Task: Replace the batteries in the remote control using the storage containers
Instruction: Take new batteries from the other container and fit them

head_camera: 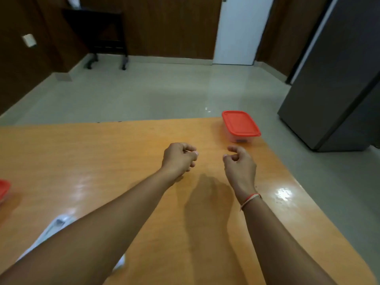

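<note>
My left hand [179, 157] and right hand [239, 163] hovered with fingers loosely curled, holding nothing. Probably reaching for the lidded container [240, 125] at the frame's upper right; its lid needed opening next.

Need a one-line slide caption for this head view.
Both hands hover empty over the table, near a red-lidded container.

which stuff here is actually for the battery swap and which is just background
For the job:
- red-lidded container, lid on, at the table's far right edge
- second red container, only its corner visible at the left edge
- white remote, mostly hidden under the left forearm
- left hand and right hand, both loosely curled

Just around:
- black trolley
- grey fridge
- white door
</note>
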